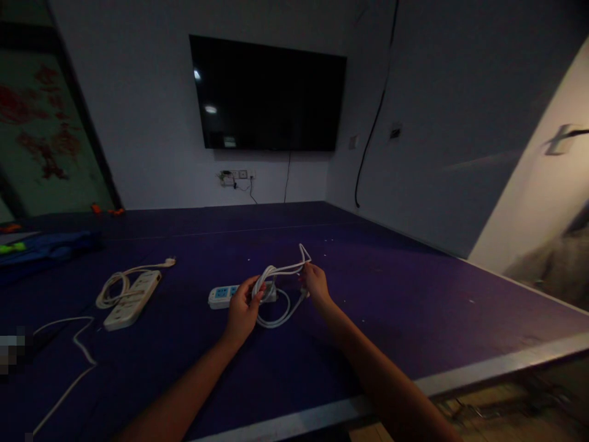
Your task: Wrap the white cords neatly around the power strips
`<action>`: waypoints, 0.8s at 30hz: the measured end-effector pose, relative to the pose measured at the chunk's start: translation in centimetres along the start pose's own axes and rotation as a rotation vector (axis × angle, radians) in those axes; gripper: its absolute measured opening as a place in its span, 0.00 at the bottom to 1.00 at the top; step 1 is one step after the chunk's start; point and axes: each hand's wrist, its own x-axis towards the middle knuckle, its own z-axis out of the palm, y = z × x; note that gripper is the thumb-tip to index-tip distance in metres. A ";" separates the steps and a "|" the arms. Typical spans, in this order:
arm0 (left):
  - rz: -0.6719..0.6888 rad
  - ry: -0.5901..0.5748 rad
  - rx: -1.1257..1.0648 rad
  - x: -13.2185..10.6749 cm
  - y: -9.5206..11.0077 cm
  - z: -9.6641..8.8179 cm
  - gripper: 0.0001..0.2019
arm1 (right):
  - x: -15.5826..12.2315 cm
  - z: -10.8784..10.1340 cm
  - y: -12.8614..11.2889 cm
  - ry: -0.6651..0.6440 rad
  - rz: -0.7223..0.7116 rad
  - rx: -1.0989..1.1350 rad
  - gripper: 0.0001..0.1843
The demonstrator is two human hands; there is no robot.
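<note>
A looped white power cord [275, 322] runs between my two hands above the purple tabletop [294, 380]. My left hand [245, 309] is closed around the bundled loops. Farther right, my right hand [316, 283] pinches the cord, with a short bent loop sticking out past the fingers. Just behind my left hand lies a white power strip [218, 297] with blue sockets, partly covered by the hand and the cord. A greyish end of the cord hangs below my right fingers; its shape is hard to make out.
A second white power strip [133, 301] with its coiled cord [110, 291] lies to the left. Near the left edge, a thin white cable [83, 347] trails across the table. Dark blue cloth [59, 247] sits at far left. A television [271, 95] hangs on the wall behind.
</note>
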 end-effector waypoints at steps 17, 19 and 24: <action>-0.039 0.102 -0.039 0.4 -0.4 -0.4 0.18 | -1.2 -0.6 -1.4 0.037 -0.560 -0.620 0.11; -0.033 0.099 -0.035 0.3 -0.4 -0.4 0.19 | -1.3 -0.7 -1.7 -0.011 -0.692 -0.647 0.14; -0.033 0.084 -0.039 0.2 -0.3 -0.3 0.19 | -1.5 -0.4 -1.4 -0.230 -0.838 -0.836 0.22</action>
